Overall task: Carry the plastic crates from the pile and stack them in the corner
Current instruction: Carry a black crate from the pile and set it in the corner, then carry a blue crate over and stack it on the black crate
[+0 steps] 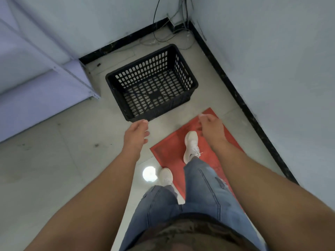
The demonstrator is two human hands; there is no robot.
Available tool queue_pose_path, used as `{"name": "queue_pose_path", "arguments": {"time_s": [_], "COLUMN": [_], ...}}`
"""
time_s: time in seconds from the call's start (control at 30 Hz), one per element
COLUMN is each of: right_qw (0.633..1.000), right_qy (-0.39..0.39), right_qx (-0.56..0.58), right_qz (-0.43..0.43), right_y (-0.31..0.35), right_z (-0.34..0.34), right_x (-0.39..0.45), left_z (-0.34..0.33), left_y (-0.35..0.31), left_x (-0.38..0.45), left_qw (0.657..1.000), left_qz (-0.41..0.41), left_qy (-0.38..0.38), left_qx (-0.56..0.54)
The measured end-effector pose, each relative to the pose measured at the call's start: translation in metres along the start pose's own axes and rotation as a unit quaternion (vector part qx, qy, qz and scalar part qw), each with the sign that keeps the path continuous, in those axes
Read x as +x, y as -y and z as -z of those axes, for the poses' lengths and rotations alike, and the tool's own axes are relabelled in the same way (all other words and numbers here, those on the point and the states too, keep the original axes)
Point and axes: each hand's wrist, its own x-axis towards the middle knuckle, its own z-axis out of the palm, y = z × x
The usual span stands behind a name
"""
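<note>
Black plastic crate (151, 82) sits upright on floor (54, 169), just beyond both hands, mouth up, near wall corner. Left hand (136, 132) hovers close to near rim, fingers loosely spread, holding nothing. Right hand (210, 126) to right of crate, over red mat (168, 151), likewise empty and relaxed. Judgement: crate set as base of stack, open side up to receive next one. Pile not in view. Loose cables (174, 29) farther off, in corner itself.
</note>
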Motion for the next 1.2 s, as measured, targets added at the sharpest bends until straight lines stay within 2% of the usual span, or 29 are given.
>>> {"name": "queue_pose_path", "arguments": {"time_s": [0.37,0.63,0.8,1.2], "right_qw": [0.979,0.946,0.919,0.847], "right_qy": [-0.132,-0.224,-0.280,-0.405], "right_qx": [0.138,0.226,0.267,0.328], "right_qz": [-0.067,-0.066,-0.071,-0.103], "right_y": [-0.092,-0.181,-0.246,-0.388], "right_z": [0.089,0.168,0.219,0.307], "right_x": [-0.119,-0.195,-0.260,-0.400], "left_z": [-0.057,-0.128,-0.166,-0.241], "left_y": [0.034,0.060,0.110,0.242], "left_x": [-0.091,-0.177,-0.247,-0.409], "left_qw": [0.979,0.947,0.938,0.861], "left_qz": [-0.058,-0.139,-0.136,-0.176], "left_qy": [0.150,0.233,0.272,0.407], "left_qx": [0.126,0.171,0.165,0.247]}}
